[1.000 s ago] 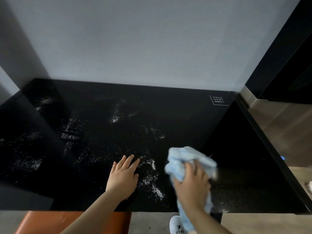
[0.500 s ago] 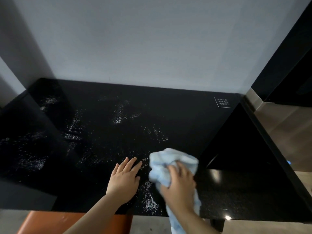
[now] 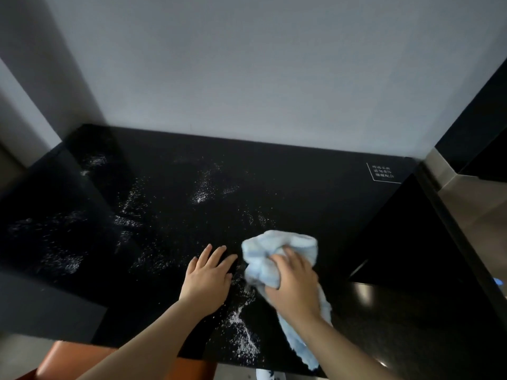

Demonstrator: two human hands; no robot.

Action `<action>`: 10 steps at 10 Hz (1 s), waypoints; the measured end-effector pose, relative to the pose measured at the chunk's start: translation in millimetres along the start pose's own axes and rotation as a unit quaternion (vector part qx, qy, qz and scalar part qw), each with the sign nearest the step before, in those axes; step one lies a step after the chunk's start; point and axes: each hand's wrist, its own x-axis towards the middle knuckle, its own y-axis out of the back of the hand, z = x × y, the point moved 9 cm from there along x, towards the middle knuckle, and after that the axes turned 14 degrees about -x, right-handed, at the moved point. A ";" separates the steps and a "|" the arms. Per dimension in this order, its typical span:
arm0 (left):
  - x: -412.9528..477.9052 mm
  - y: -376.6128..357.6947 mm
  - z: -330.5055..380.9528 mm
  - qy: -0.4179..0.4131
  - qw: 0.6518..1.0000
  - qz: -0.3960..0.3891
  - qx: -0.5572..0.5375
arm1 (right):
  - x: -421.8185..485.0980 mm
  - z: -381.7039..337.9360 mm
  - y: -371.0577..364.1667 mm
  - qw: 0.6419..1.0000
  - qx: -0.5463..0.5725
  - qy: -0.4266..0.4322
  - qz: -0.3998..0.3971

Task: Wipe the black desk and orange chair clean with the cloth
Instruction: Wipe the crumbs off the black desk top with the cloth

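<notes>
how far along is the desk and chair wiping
Early. Done: the right end of the black desk shows almost no specks. In hand: the right hand grips the blue cloth on the desk, while the left hand rests flat beside it. Left: white powder across the middle and left, and the orange chair.

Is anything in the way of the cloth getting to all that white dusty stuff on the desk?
Only the left hand, flat on the black desk beside the cloth that the right hand grips. The white specks farther back lie unblocked.
</notes>
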 end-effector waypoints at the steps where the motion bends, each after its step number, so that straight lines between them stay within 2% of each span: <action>1: 11.0 4.0 -0.9 0.027 0.999 0.015 -0.010 | 19.7 27.8 0.5 0.999 -0.009 0.037 0.014; 2: 23.8 4.5 0.2 0.049 0.999 0.014 -0.015 | 51.6 113.5 -3.0 0.986 -0.064 -0.147 -0.042; 3: 33.1 1.9 4.9 0.080 0.996 0.020 -0.035 | 78.7 132.3 -5.3 0.981 -0.021 -0.186 -0.056; 4: 40.5 3.5 5.2 0.117 0.990 0.049 -0.055 | 78.4 86.4 -6.7 0.981 0.116 -0.125 -0.094; 5: 47.8 8.7 7.0 0.148 0.984 0.083 -0.051 | 57.9 43.6 -17.1 0.991 0.018 0.036 -0.128; 6: 60.4 6.3 14.1 0.165 0.982 0.076 -0.058 | 80.3 52.0 -3.8 0.993 -0.040 0.105 0.025; 7: 73.4 5.1 16.4 0.174 0.981 0.051 -0.063 | 110.6 138.5 1.6 0.992 0.009 -0.121 0.019; 8: 80.6 5.4 16.7 0.193 0.978 0.038 -0.067 | 127.9 176.2 -4.7 0.976 -0.005 -0.217 -0.016; 9: 83.4 3.9 20.0 0.194 0.979 0.039 -0.045 | 139.7 126.0 -12.0 0.995 0.049 -0.044 -0.073; 10: 93.3 11.1 19.2 0.149 0.987 0.053 0.015 | 163.0 130.7 -2.7 0.968 -0.244 0.046 0.027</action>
